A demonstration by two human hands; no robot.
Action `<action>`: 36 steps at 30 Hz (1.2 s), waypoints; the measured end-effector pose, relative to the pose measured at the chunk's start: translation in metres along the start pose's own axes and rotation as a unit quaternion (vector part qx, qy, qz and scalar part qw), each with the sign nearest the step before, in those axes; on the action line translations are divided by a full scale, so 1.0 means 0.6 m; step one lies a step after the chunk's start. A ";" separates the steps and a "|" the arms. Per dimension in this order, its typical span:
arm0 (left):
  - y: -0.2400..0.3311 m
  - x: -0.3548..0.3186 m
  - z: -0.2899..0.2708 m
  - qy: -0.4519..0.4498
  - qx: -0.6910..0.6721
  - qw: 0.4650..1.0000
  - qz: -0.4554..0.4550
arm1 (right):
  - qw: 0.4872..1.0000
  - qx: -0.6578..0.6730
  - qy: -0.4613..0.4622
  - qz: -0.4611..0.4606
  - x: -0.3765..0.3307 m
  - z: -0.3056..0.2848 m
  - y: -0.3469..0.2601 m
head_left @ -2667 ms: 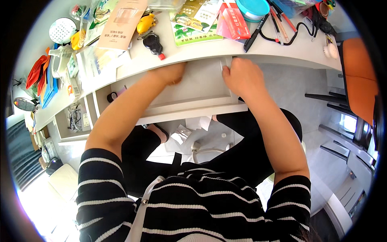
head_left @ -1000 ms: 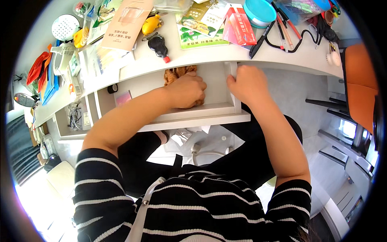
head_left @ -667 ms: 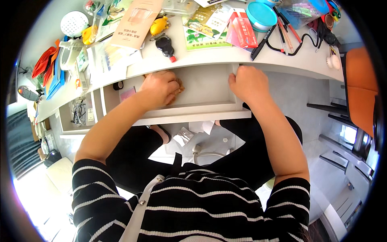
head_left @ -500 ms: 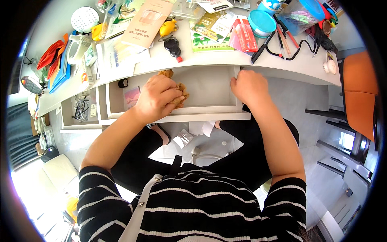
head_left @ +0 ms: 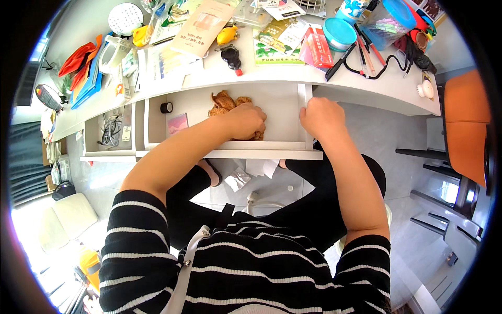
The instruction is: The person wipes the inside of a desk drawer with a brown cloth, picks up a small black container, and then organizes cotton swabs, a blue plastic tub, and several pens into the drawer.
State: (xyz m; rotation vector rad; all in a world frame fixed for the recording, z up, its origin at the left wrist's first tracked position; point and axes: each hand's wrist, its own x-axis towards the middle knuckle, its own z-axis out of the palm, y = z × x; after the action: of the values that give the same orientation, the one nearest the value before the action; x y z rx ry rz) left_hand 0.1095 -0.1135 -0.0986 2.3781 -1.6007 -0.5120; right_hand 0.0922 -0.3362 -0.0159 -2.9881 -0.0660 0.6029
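Note:
A crumpled brown cloth [head_left: 223,100] lies on the floor of the open white drawer [head_left: 193,100]. My left hand [head_left: 248,121] is closed on the cloth and presses it down near the drawer's front. Its fingertips are mostly hidden, and folds of cloth show beyond and below the hand. My right hand [head_left: 323,116] is wrapped round the top of the drawer's right side wall, fingers curled. Left of the cloth, a small black roll [head_left: 166,108] and a pink picture card [head_left: 178,123] lie in the drawer.
Another open drawer at the left holds coiled grey cables [head_left: 111,131]. The desktop [head_left: 209,73] above carries papers, a black pen [head_left: 340,63], a blue-lidded tub [head_left: 339,34] and a red box [head_left: 318,48]. An orange chair [head_left: 467,125] stands at the right.
My left hand has moved right across the drawer with the cloth, which now lies more spread out. My right hand keeps its place on the side wall. The view has shifted slightly.

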 end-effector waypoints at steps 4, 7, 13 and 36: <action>-0.010 -0.012 0.001 -0.054 0.101 0.990 -0.088 | 1.000 -0.010 -0.016 -0.014 0.002 -0.006 0.003; -0.036 -0.073 -0.026 -0.008 0.148 0.981 -0.124 | 0.999 -0.014 -0.030 -0.013 0.001 -0.013 0.003; 0.084 -0.170 -0.188 0.263 0.005 0.955 -0.135 | 0.999 -0.027 -0.006 -0.032 -0.023 -0.024 -0.003; 0.229 -0.290 -0.076 0.342 -0.009 0.908 -0.241 | 0.795 0.533 0.091 -0.276 -0.154 -0.124 -0.130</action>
State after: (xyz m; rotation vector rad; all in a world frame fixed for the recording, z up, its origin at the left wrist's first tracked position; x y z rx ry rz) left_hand -0.0477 -0.0044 0.0223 2.5165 -0.7050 0.2339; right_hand 0.0339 -0.2705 0.0957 -1.7631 -0.4095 0.1546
